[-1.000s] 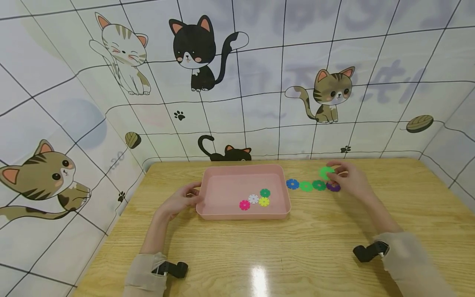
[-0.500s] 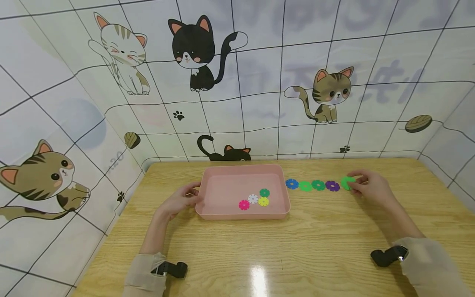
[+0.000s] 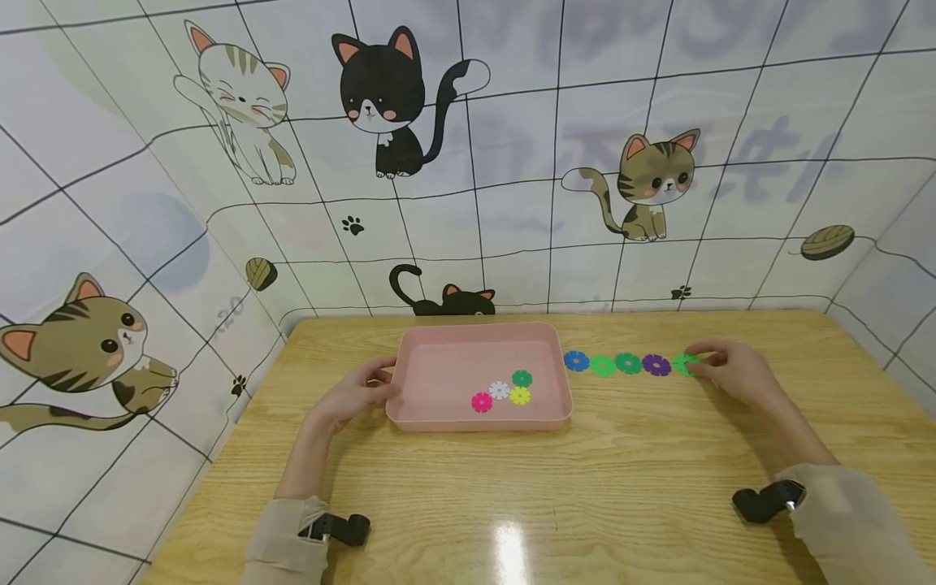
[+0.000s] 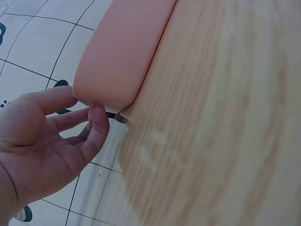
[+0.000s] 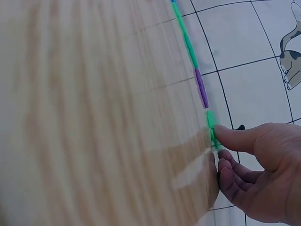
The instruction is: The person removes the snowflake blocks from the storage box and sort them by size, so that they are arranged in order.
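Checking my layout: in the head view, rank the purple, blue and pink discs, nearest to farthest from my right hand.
From your right hand:
1. Purple disc: to its left.
2. Blue disc: beside the tray.
3. Pink disc: inside the tray.

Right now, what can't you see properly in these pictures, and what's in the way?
Head view: the right side of the last green flower piece in the row, covered by the fingers of the right hand.
Left wrist view: the inside of the pink tray, hidden by its own wall.
Right wrist view: most of the blue piece, cut off by the top edge.
Right wrist view: part of the wall cat, cut off by the right edge.
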The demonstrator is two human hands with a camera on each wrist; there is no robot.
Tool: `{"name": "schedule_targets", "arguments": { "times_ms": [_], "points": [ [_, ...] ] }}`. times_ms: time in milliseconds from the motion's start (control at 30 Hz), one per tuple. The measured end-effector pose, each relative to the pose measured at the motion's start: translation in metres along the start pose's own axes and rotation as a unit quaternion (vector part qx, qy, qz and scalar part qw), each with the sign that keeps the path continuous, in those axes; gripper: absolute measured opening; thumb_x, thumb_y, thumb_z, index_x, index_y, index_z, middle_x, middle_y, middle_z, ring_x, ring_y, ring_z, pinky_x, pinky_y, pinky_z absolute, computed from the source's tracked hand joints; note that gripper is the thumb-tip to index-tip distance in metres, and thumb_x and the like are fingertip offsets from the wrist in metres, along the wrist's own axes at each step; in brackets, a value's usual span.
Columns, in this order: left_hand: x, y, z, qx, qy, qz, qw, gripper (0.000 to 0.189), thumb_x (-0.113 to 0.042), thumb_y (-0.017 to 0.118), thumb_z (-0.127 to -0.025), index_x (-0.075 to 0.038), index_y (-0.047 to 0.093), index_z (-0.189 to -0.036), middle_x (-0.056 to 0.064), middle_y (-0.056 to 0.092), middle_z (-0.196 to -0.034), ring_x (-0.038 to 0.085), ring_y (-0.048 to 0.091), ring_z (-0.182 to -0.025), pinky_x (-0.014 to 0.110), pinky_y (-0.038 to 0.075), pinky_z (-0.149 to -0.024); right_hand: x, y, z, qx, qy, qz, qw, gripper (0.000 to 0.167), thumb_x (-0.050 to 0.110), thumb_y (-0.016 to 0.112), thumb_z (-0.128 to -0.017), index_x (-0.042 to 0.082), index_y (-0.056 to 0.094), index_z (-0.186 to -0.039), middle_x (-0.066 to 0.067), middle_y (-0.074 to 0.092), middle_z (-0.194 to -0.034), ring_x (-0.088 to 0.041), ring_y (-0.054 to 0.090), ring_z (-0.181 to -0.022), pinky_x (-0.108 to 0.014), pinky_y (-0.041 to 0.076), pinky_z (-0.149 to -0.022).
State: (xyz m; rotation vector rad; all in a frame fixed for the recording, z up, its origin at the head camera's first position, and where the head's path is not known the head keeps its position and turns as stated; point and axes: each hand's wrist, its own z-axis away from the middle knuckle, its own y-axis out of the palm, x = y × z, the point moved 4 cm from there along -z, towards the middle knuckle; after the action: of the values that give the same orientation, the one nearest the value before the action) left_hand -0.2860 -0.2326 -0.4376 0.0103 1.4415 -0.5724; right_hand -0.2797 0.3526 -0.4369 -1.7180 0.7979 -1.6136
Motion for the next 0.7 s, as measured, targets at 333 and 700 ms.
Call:
{"name": "schedule_targets", "arguments": {
  "times_ms": [333, 700],
  "points": [
    [-0.002, 0.000, 0.000, -0.001, -0.002, -0.002, 1.0000, 0.065, -0.006, 0.064, -0.096, 0.004, 0.035, -0.153, 0.019, 0.051, -0.117, 0.021, 0.053, -0.096, 0.033, 0.045, -0.076, 0.001, 0.000, 0.001, 0.005, -0.007, -0.011, 0.9999, 0.046, 0.027, 0.065, -0.100, -0.008, 0.058, -0.129, -0.025, 0.064, -0.102, -0.020, 0.056, -0.069, -0.033, 0.046, -0.059],
    [0.000, -0.001, 0.000, 0.001, -0.005, 0.007, 1.0000, 0.065, -0.006, 0.064, -0.097, 0.004, 0.033, -0.153, 0.019, 0.051, -0.116, 0.022, 0.054, -0.096, 0.033, 0.047, -0.078, 0.032, -0.002, -0.001, -0.046, -0.059, 0.004, 0.9972, 0.037, 0.021, 0.065, -0.100, -0.006, 0.062, -0.125, -0.016, 0.067, -0.097, -0.040, 0.065, -0.093, -0.031, 0.048, -0.067]
  ]
}}
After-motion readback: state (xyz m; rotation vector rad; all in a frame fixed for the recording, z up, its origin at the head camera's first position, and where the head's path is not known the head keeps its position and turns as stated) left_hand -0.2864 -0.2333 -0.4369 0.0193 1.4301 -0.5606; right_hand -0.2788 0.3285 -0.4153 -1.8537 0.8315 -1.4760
